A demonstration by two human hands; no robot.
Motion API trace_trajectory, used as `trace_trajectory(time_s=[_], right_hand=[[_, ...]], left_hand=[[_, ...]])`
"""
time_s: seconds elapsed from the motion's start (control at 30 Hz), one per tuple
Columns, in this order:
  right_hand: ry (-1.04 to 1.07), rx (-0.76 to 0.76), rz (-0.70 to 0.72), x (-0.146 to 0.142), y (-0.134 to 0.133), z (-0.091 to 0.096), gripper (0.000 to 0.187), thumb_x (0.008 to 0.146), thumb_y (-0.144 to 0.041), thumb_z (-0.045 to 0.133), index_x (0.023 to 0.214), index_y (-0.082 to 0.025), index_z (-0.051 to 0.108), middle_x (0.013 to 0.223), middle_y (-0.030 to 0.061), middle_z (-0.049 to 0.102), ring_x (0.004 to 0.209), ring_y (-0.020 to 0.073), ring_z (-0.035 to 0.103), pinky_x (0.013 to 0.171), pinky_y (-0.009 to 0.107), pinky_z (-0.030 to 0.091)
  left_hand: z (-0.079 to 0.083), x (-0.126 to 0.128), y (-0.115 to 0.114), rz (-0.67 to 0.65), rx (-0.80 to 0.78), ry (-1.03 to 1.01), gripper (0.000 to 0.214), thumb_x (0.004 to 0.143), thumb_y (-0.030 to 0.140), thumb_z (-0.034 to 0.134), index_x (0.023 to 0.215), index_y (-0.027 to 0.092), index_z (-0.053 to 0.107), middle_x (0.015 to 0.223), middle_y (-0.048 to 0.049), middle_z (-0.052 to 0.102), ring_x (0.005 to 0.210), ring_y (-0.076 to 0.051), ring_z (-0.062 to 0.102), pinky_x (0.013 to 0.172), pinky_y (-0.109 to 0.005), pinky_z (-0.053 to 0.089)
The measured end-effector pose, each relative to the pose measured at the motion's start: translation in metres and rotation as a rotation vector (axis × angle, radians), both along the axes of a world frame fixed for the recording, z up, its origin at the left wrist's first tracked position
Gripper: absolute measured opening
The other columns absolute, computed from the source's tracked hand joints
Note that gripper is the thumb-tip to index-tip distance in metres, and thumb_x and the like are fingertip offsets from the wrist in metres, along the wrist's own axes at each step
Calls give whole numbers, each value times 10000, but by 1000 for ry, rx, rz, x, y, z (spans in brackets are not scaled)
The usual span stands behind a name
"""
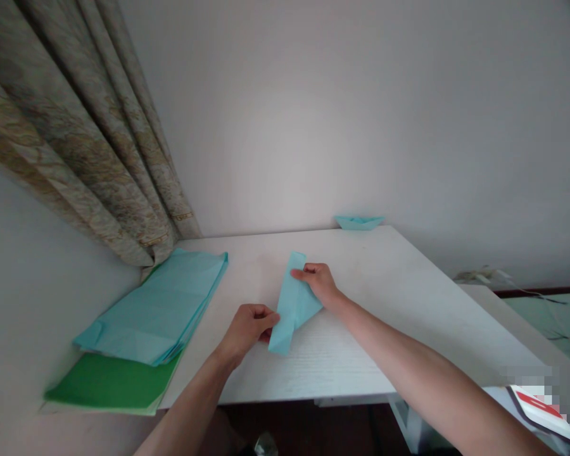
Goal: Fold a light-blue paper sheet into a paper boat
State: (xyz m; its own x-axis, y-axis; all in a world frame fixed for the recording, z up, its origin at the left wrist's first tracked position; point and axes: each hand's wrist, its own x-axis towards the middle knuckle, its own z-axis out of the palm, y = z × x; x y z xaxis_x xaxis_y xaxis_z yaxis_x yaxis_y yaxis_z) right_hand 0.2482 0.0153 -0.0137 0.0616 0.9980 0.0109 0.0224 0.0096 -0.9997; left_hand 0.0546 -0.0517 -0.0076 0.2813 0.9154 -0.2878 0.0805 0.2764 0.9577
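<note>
A light blue folded paper (292, 304) is held just over the white table, with a long flat band along its left side and a triangular part pointing right. My left hand (251, 329) pinches the band's left edge near its lower end, thumb on top. Higher up, my right hand (319, 282) grips the paper at its right side, thumb pressed on the band and the other fingers partly hidden. A finished-looking light blue paper boat (360, 223) stands at the table's back edge, apart from both hands.
On the left of the white table (361, 354) lies a stack of light blue paper (156, 304) over green sheets (114, 383). A patterned curtain (95, 139) hangs above it. The wall (285, 114) borders the back, and cables (489, 275) lie beyond the right edge.
</note>
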Motion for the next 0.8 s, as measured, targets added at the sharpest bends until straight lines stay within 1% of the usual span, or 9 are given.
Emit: trace_trajectory(time_s=[0.17,0.23,0.33,0.47,0.57,0.67,0.8], right_hand=[[64,-28,-53,11,9,0,402,539,-434,772,480,-189,459,428,-70,398,390,72,319,398,226,222],[65,-28,-84,14,12,0,397,530,-437,776,482,-187,471,425,-65,415,387,76,328,395,226,226],[75,-28,-123,16,14,0,400,507,-441,786,477,-187,479,417,-59,431,384,81,338,390,227,229],[136,-55,-110,14,13,1,365,495,-430,797,498,-177,535,435,-44,496,384,93,385,396,230,269],[180,-79,-83,12,11,2,335,495,-411,806,523,-169,577,470,-28,555,399,107,438,412,238,322],[214,-98,-59,9,9,4,321,488,-394,815,537,-163,598,498,-12,593,420,121,481,427,243,364],[238,-132,-8,5,5,8,316,481,-388,821,567,-158,621,528,4,621,435,133,511,441,251,395]], left_hand=[[7,-4,-6,-51,-50,11,290,648,403,696,633,119,637,556,-49,649,503,-145,592,528,-267,490],[10,-6,-9,-58,-70,10,291,652,402,696,645,117,637,569,-66,666,515,-152,612,541,-268,501],[13,-9,-13,-55,-71,9,281,652,388,700,630,117,629,570,-66,667,515,-148,619,548,-262,509],[15,-10,-14,-46,-68,4,262,651,368,695,618,120,619,554,-51,650,497,-146,615,522,-258,502],[16,-11,-13,-61,-44,-29,241,642,340,686,578,130,586,512,-28,613,441,-138,581,453,-245,463],[15,-13,-13,-80,-10,-50,242,645,321,667,536,144,543,450,3,553,352,-107,495,374,-222,376],[13,-16,-12,-107,29,-46,252,671,310,646,520,152,520,425,20,510,320,-78,417,348,-208,298]])
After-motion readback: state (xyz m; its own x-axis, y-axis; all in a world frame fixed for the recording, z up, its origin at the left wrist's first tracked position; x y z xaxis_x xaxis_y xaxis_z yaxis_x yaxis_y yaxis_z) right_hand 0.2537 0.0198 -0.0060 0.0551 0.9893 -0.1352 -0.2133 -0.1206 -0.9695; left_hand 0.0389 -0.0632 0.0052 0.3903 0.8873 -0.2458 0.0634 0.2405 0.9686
